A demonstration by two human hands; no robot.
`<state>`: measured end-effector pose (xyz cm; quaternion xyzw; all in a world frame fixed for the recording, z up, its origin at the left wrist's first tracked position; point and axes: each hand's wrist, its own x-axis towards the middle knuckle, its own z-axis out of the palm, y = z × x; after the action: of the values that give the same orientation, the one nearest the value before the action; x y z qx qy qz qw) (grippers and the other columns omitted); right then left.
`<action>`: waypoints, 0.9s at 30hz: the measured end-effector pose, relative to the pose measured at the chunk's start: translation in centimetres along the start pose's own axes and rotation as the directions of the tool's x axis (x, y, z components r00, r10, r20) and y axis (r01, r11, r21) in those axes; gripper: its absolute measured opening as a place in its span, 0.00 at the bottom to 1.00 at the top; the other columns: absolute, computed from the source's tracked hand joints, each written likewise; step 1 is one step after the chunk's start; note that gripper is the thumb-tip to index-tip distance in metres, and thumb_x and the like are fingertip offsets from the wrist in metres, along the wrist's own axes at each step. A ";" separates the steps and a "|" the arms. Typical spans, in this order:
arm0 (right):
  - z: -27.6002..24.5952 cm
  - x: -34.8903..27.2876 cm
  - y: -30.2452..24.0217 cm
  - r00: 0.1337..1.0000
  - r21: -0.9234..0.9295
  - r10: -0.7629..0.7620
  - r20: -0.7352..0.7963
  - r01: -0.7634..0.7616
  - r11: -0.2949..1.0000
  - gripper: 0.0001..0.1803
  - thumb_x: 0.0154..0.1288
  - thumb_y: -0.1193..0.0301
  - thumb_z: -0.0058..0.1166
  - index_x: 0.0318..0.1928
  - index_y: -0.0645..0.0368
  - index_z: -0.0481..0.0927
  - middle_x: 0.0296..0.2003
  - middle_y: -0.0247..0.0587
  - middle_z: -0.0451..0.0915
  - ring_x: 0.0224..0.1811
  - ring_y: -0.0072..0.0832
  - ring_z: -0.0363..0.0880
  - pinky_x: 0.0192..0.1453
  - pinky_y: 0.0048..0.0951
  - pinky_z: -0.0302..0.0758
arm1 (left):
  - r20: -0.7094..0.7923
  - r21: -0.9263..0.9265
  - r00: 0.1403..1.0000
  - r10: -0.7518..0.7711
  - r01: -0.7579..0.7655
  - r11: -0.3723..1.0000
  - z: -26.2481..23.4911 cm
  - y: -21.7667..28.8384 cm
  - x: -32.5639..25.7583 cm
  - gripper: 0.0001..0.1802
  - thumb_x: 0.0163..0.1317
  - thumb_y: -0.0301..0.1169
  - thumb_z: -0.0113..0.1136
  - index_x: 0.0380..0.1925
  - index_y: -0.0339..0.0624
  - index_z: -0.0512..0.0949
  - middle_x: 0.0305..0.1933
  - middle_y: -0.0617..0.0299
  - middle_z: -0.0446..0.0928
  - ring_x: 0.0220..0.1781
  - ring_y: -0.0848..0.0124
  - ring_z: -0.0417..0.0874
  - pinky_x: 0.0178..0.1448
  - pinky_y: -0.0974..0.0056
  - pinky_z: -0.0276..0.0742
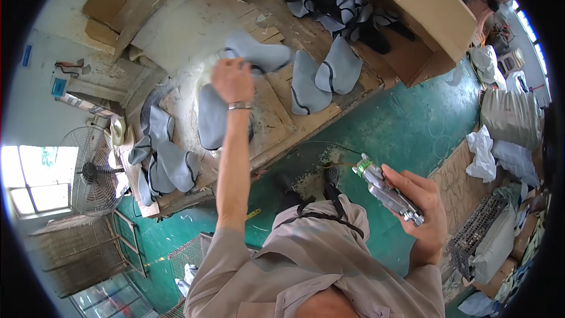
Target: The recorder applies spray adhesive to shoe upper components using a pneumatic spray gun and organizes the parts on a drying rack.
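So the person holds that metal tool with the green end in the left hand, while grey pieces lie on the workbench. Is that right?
Not quite: in the head view, the right hand holds the metal tool with the green end; the left hand is over the workbench. Grey pieces do lie there.

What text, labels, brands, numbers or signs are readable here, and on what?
None can be read.
Metal tool with green collar in the right hand: no legible marking.
Grey pieces: no legible text.
Small blue plate on the wall: too small to read.
Pale sack: no legible print.
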<state>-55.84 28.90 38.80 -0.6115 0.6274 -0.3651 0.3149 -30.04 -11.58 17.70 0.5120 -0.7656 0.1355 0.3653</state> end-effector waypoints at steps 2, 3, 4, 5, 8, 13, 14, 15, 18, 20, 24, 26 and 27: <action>0.1 0.4 -0.7 1.000 -0.004 -0.013 0.013 0.013 1.000 0.37 0.51 0.72 0.56 0.66 0.66 0.79 0.35 0.53 0.82 0.34 0.48 0.83 0.40 0.38 0.79 | 0.390 0.123 0.918 -0.071 0.024 0.992 4.4 0.8 -4.0 0.24 0.60 0.41 0.69 0.57 0.48 0.82 0.53 0.54 0.82 0.60 0.54 0.81 0.66 0.47 0.72; 0.2 0.9 -1.1 0.995 0.024 -0.097 0.027 0.096 0.995 0.36 0.53 0.68 0.57 0.65 0.67 0.80 0.34 0.52 0.82 0.33 0.47 0.84 0.39 0.37 0.79 | 0.577 0.137 0.759 -0.302 0.274 0.952 6.9 0.0 -6.0 0.37 0.60 0.43 0.70 0.68 0.43 0.72 0.59 0.49 0.80 0.64 0.49 0.79 0.67 0.44 0.74; -0.2 1.2 -0.8 0.995 0.013 -0.085 0.043 0.085 0.996 0.36 0.53 0.68 0.57 0.65 0.67 0.80 0.34 0.52 0.82 0.33 0.47 0.84 0.39 0.37 0.79 | 0.767 0.056 0.489 -0.415 0.593 0.803 7.6 4.7 -6.4 0.44 0.60 0.42 0.69 0.74 0.40 0.64 0.66 0.44 0.75 0.67 0.46 0.77 0.69 0.42 0.74; -0.1 1.6 -1.8 0.994 0.002 -0.097 0.052 0.097 0.995 0.36 0.55 0.65 0.58 0.65 0.68 0.80 0.34 0.51 0.82 0.33 0.45 0.84 0.39 0.36 0.79 | 0.553 -0.019 0.698 -0.455 0.557 0.831 8.5 4.0 -10.0 0.47 0.61 0.39 0.67 0.77 0.37 0.58 0.64 0.41 0.77 0.65 0.43 0.79 0.66 0.43 0.77; 0.6 2.4 -2.8 0.995 -0.037 -0.063 0.073 0.066 0.997 0.37 0.57 0.59 0.61 0.66 0.67 0.79 0.34 0.47 0.82 0.32 0.41 0.84 0.38 0.35 0.79 | 0.551 -0.225 0.788 -0.274 0.456 0.861 5.7 6.1 -18.7 0.33 0.62 0.38 0.67 0.67 0.43 0.74 0.53 0.45 0.86 0.55 0.47 0.86 0.59 0.47 0.82; 2.6 5.6 -5.1 0.900 -0.161 -0.298 0.318 0.361 0.919 0.39 0.58 0.55 0.64 0.68 0.64 0.79 0.32 0.42 0.80 0.30 0.38 0.83 0.33 0.36 0.77 | 0.884 -0.343 0.467 -0.017 0.673 0.655 -3.4 -0.5 -34.9 0.21 0.65 0.43 0.68 0.56 0.50 0.86 0.45 0.53 0.90 0.47 0.57 0.91 0.53 0.57 0.84; 3.5 5.8 -6.3 0.919 -0.205 -0.328 0.221 0.372 0.905 0.38 0.58 0.57 0.65 0.67 0.64 0.79 0.32 0.42 0.80 0.30 0.38 0.83 0.32 0.36 0.76 | 0.939 -0.198 0.328 -0.104 0.764 0.614 -4.9 -3.0 -38.3 0.22 0.64 0.44 0.69 0.57 0.52 0.85 0.46 0.54 0.90 0.48 0.59 0.91 0.54 0.58 0.84; 4.0 6.3 -7.8 0.900 -0.225 -0.352 0.257 0.410 0.884 0.38 0.57 0.61 0.67 0.67 0.65 0.79 0.33 0.42 0.79 0.30 0.37 0.82 0.31 0.37 0.76 | 0.928 -0.064 0.305 -0.212 0.693 0.718 -6.6 -5.9 -42.4 0.23 0.64 0.45 0.69 0.58 0.52 0.85 0.48 0.56 0.90 0.49 0.61 0.91 0.56 0.58 0.85; 5.2 5.7 -10.0 0.834 -0.170 -0.350 0.425 0.454 0.875 0.40 0.55 0.64 0.68 0.68 0.67 0.77 0.33 0.42 0.79 0.29 0.37 0.82 0.31 0.37 0.75 | 0.867 0.305 0.130 -0.481 0.626 0.718 -11.8 -13.5 -53.9 0.27 0.65 0.49 0.58 0.60 0.49 0.84 0.66 0.55 0.81 0.67 0.53 0.81 0.69 0.52 0.78; 6.7 4.8 -13.1 0.851 -0.267 -0.328 0.411 0.456 0.849 0.42 0.54 0.64 0.68 0.69 0.69 0.75 0.34 0.42 0.80 0.30 0.38 0.81 0.31 0.38 0.75 | 0.791 0.447 -0.072 -0.608 0.746 0.493 -15.4 -16.9 -61.0 0.28 0.62 0.49 0.61 0.60 0.52 0.84 0.64 0.56 0.83 0.67 0.53 0.81 0.70 0.53 0.78; 12.3 4.2 -15.4 0.832 -0.234 -0.281 0.478 0.429 0.872 0.42 0.50 0.66 0.67 0.69 0.67 0.76 0.33 0.44 0.80 0.28 0.40 0.81 0.31 0.39 0.75 | 0.632 0.648 -0.690 -0.354 0.720 -0.246 -22.0 -20.6 -71.2 0.16 0.67 0.44 0.65 0.50 0.53 0.87 0.43 0.60 0.89 0.40 0.59 0.90 0.48 0.51 0.88; 15.6 3.7 -18.9 0.923 -0.359 -0.236 0.305 0.341 0.869 0.40 0.50 0.69 0.65 0.68 0.65 0.78 0.33 0.46 0.80 0.30 0.42 0.81 0.34 0.38 0.77 | 0.636 0.633 -0.695 -0.336 0.719 -0.288 -22.7 -21.5 -71.4 0.15 0.68 0.42 0.65 0.51 0.54 0.86 0.41 0.62 0.88 0.39 0.62 0.90 0.44 0.52 0.88; 18.1 3.9 -19.1 0.948 -0.326 -0.245 0.204 0.302 0.896 0.37 0.53 0.71 0.62 0.67 0.65 0.78 0.34 0.48 0.81 0.31 0.45 0.81 0.36 0.38 0.77 | 0.606 0.603 -0.714 -0.351 0.700 -0.384 -23.8 -22.1 -72.1 0.14 0.69 0.41 0.64 0.52 0.55 0.86 0.39 0.63 0.88 0.37 0.65 0.90 0.41 0.53 0.88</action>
<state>-30.55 23.92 45.43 -0.7673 0.5632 -0.2376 0.1937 14.56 41.91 -19.74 0.7758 -0.0250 -0.6303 -0.0173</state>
